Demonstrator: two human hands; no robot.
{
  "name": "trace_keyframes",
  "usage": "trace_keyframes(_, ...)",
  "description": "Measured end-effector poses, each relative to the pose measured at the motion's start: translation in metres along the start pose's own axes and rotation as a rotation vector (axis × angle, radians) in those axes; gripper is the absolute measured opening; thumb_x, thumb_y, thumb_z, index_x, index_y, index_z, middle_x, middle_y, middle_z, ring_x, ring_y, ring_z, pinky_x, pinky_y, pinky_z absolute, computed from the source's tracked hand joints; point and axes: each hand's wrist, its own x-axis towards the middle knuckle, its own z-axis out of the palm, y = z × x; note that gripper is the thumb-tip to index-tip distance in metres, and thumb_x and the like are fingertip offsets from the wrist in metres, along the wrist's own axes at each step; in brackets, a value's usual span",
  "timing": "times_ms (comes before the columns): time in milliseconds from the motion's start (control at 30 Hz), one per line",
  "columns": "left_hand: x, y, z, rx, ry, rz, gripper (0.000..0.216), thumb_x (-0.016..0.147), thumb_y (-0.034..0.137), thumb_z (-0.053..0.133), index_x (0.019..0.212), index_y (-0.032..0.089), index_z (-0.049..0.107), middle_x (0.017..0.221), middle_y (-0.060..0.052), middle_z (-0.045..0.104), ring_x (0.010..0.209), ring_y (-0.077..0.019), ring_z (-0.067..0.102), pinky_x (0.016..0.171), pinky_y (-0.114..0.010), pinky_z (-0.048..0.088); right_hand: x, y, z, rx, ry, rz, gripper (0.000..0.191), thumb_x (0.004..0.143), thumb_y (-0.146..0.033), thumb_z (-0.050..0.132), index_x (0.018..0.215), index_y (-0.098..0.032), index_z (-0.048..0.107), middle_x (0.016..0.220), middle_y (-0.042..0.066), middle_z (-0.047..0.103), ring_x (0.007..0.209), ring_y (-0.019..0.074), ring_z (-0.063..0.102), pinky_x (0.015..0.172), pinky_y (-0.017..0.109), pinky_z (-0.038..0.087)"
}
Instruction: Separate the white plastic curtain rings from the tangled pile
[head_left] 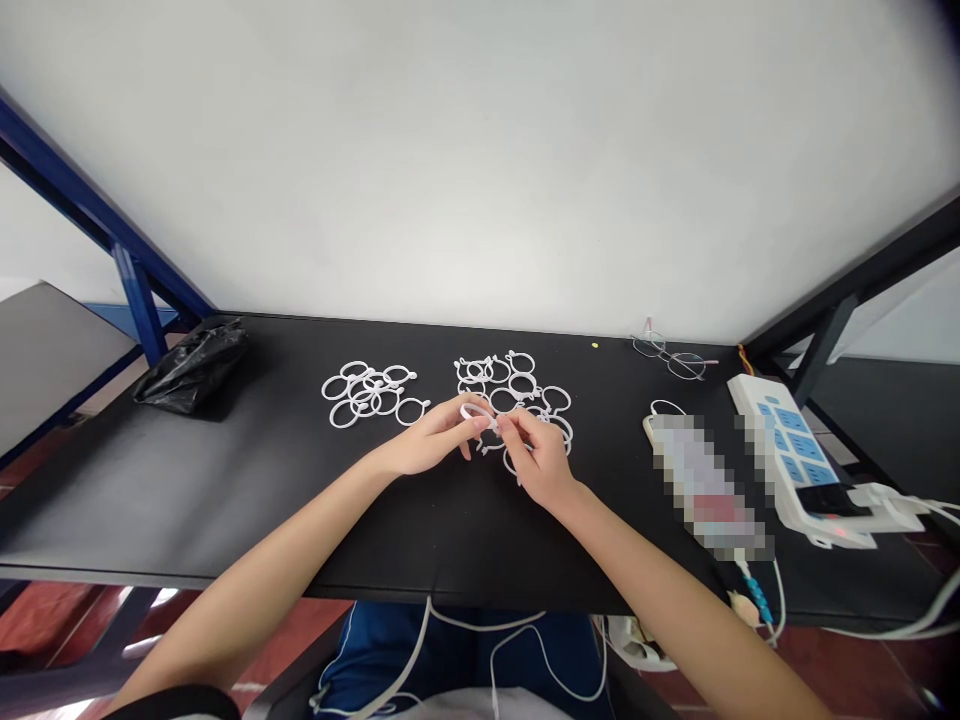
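Over the middle of the black table, my left hand point(439, 436) pinches a white plastic curtain ring point(474, 410) between thumb and fingers. My right hand point(538, 455) has its fingertips closed at the small clasp end of that same ring. Just behind and beneath my hands lies a loose pile of white rings point(523, 385), some partly hidden by my fingers. A second group of white rings point(373, 392) rests to the left of my left hand, several overlapping one another. Whether the held ring's clasp is fastened is too small to tell.
A crumpled black plastic bag point(193, 368) lies at the far left. On the right are eyeglasses point(667, 353), a blurred-out phone point(705, 485) on a cable and a white power strip point(799, 460). White cables hang over my lap below the table point(300, 340).
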Motion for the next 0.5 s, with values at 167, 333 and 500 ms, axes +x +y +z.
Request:
trace_keyframes(167, 0.0011, 0.0007, -0.003, -0.048, -0.014, 0.004, 0.03, 0.09, 0.042, 0.056, 0.109, 0.019, 0.057, 0.096, -0.004, 0.053, 0.083, -0.0143, 0.052, 0.074, -0.031, 0.055, -0.001, 0.0018, 0.0019, -0.05, 0.023, -0.017, 0.034, 0.098, -0.032, 0.042, 0.067, -0.02, 0.046, 0.052, -0.006, 0.038, 0.045, 0.0086, 0.037, 0.047, 0.024, 0.032)
trace_keyframes(333, 0.0003, 0.0028, -0.0045, -0.097, -0.071, 0.009, 0.03, 0.087, 0.037, 0.061, 0.112, 0.02, 0.06, 0.088, -0.002, 0.054, 0.079, -0.0134, 0.053, 0.078, -0.032, 0.052, -0.0015, 0.0022, 0.0011, -0.054, 0.062, -0.036, 0.032, 0.098, -0.03, 0.043, 0.067, -0.02, 0.043, 0.054, -0.006, 0.04, 0.045, 0.0082, 0.038, 0.047, 0.023, 0.031)
trace_keyframes(500, 0.0008, 0.0042, -0.0037, -0.119, -0.086, -0.046, 0.031, 0.087, 0.037, 0.061, 0.113, 0.019, 0.06, 0.085, -0.001, 0.054, 0.075, -0.0122, 0.053, 0.079, -0.032, 0.05, -0.0017, 0.0024, 0.0012, -0.055, 0.068, -0.029, 0.034, 0.098, -0.03, 0.042, 0.065, -0.021, 0.038, 0.053, -0.006, 0.037, 0.044, 0.0079, 0.035, 0.045, 0.023, 0.029)
